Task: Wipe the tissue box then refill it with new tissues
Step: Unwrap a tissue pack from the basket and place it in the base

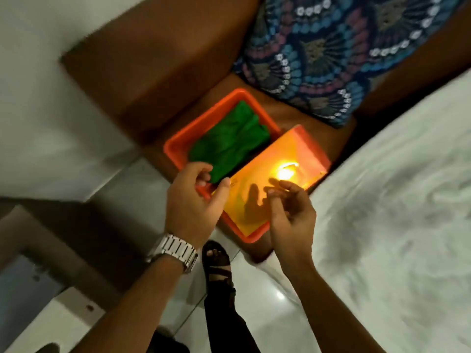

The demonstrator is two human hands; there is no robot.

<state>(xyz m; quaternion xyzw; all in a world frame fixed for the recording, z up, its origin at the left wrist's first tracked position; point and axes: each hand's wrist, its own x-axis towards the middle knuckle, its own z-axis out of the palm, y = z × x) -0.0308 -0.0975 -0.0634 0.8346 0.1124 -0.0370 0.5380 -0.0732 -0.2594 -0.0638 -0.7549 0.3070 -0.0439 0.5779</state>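
Item 1, nearest: left hand (196, 200), watch (175, 250) on the wrist, fingers curling in a loose pinch at the near corner of the green cloth (229, 143); I am reading contact but cannot tell if the grip is firm.

Item 2: right hand (290, 215), half-curled, holding nothing, hovering over the glossy yellow-orange tissue box (270, 171) lying just ahead of both hands.

Item 3: orange tray (175, 146), carrying cloth and box side by side, sitting on a brown seat (153, 72).

Step, as I am judging it: taking up the cloth; wiping not yet begun. Next move is calling for a secure pinch and lift clear of the tray rim.

Room: white bedding (382, 200) crowding the right; patterned fabric (331, 47) beyond; open floor (254, 289) beneath the wrists.
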